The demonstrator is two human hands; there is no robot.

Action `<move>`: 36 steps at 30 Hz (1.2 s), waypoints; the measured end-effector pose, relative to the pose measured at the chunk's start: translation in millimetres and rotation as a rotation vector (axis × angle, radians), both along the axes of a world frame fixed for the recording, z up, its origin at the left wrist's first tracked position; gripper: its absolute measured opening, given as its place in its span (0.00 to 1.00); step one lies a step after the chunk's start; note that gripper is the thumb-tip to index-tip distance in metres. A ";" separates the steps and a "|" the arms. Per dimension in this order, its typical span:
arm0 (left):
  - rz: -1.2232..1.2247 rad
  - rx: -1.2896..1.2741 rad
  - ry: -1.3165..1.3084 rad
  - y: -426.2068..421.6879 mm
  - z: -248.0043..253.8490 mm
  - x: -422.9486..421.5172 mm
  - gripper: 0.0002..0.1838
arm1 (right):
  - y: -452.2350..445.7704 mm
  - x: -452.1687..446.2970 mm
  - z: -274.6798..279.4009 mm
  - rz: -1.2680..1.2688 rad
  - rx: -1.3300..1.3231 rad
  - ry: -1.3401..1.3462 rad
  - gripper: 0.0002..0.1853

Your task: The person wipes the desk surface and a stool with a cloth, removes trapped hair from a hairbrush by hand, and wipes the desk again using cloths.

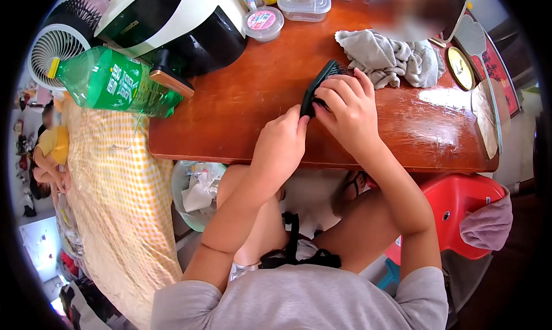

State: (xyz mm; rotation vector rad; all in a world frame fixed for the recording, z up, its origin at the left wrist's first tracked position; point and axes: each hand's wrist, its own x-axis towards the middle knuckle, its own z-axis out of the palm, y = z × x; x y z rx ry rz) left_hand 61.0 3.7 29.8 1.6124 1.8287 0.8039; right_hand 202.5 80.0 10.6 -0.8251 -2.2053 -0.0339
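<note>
Red-brown wood forms the table (230,123); over it, your left hand (280,143) grips the black brush (311,95) by its handle, your right hand (348,103) curls at the bristles, apparently picking, its pinch unclear; any tug there calls for a steady left hold

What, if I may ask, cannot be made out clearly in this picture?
All in the head view:
Black brush: lower end hidden by the left hand; some bristles behind the right hand.
Mirror: reflection blurred.
Round tub: label print too small to read.
Clear container: top cut off by the upper edge.
</note>
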 end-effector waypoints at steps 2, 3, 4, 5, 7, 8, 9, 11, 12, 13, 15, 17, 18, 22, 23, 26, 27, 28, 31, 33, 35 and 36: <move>0.012 -0.005 -0.043 -0.6 3.3 0.1 0.11 | 1.3 -2.8 -1.6 -0.003 0.019 0.009 0.12; 0.013 -0.007 -0.043 -1.0 3.2 0.7 0.11 | 3.6 -2.5 -2.5 0.005 0.075 0.005 0.11; 0.011 -0.014 -0.111 -1.3 3.0 1.6 0.10 | 5.3 -2.5 -3.1 0.012 0.132 0.002 0.10; 0.008 -0.022 -0.179 -1.6 3.1 1.9 0.10 | 6.2 -2.8 -2.1 0.012 0.130 0.002 0.10; 0.017 -0.117 -0.259 0.6 7.7 -0.3 0.11 | 7.6 -2.4 1.5 0.086 0.097 -0.002 0.07; 0.027 -0.210 -0.339 1.4 8.8 -1.0 0.11 | 7.7 -2.0 0.7 0.087 0.097 -0.004 0.07; 0.028 -0.211 -0.341 1.2 6.1 -1.0 0.11 | 7.8 -1.6 -0.5 0.131 -0.001 0.042 0.07; -0.017 -0.273 -0.496 0.5 -1.6 -0.5 0.09 | 7.7 -1.5 -1.7 0.176 -0.101 0.090 0.06; -0.015 -0.274 -0.495 0.9 -0.1 0.1 0.09 | 7.7 -1.1 -0.9 0.219 -0.181 0.148 0.05; 0.000 -0.335 -0.658 1.7 3.5 1.1 0.09 | 8.0 -0.4 -0.5 0.262 -0.261 0.205 0.05; 0.016 -0.395 -0.823 2.8 9.4 3.9 0.09 | 11.2 1.5 -3.3 0.289 -0.312 0.309 0.03; -0.088 -0.440 -0.884 0.5 12.6 8.2 0.09 | 12.6 1.6 -9.7 0.294 -0.342 0.450 0.01; -0.089 -0.440 -0.884 0.0 12.1 10.0 0.09 | 11.3 1.3 -7.5 0.293 -0.342 0.450 0.01; 0.005 -0.357 -1.014 -1.7 13.3 13.3 0.07 | 11.1 5.0 9.3 0.436 -0.622 0.852 0.05; 0.013 -0.343 -1.003 -1.8 14.2 13.2 0.07 | 12.4 8.7 10.7 0.462 -0.598 0.839 0.05; -0.033 -0.309 -0.850 -3.5 7.8 12.6 0.06 | 16.1 20.2 13.3 0.403 -0.532 0.772 0.02; -0.036 -0.309 -0.851 -4.0 7.8 13.8 0.06 | 16.4 21.7 19.9 0.307 -0.274 0.544 0.02; -0.016 -0.271 -0.805 -5.2 7.8 15.4 0.07 | 16.4 22.6 23.2 0.210 -0.022 0.313 0.03; 0.007 -0.231 -0.719 -5.3 8.6 11.7 0.09 | 18.7 22.6 16.2 0.159 -0.051 0.189 0.08; 0.001 -0.142 -0.565 -6.1 8.4 10.0 0.11 | 19.3 18.7 17.3 0.134 -0.057 0.129 0.09; 0.041 0.004 -0.474 -6.6 -0.2 8.4 0.09 | 16.5 14.9 23.2 0.057 -0.083 0.065 0.16; 0.075 0.149 -0.378 -6.0 -1.5 7.9 0.07 | 16.2 15.3 23.3 0.058 -0.081 0.066 0.16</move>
